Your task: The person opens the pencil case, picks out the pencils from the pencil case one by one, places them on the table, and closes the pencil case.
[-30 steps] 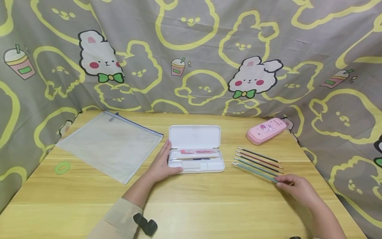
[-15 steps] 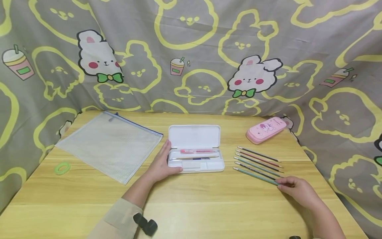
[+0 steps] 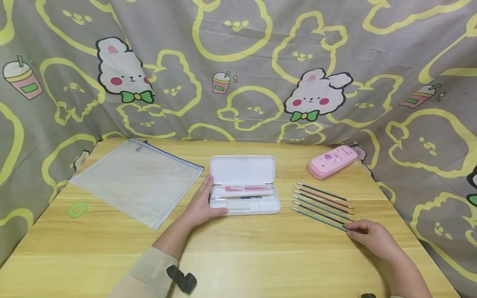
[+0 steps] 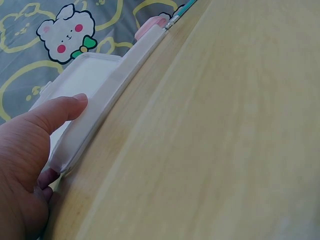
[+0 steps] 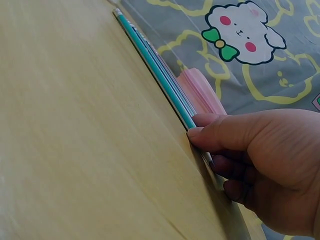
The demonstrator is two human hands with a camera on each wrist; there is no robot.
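A white pencil case [image 3: 243,169] lies with its lid up in the middle of the table, a pink pen [image 3: 246,188] and a pencil [image 3: 244,197] inside it. My left hand [image 3: 201,205] holds its left end, the thumb over the front edge and the fingers along the side; the left wrist view shows this thumb on the case [image 4: 107,85]. To the right, several pencils [image 3: 322,194] lie side by side, eraser ends towards the case. Thumb and forefinger of my right hand [image 3: 372,238] pinch the nearest one, a teal pencil [image 5: 155,67], near its tip.
A translucent zip pouch [image 3: 138,182] with a blue zip lies on the left, and a light green ring [image 3: 78,209] sits near it. At the back right is a pink pencil case [image 3: 331,162]. Patterned cloth [image 3: 246,70] hangs around the table's back and sides.
My right hand has shifted the teal pencil slightly towards me and down to the table, apart from the pencil beside it. My left hand stays on the white case.
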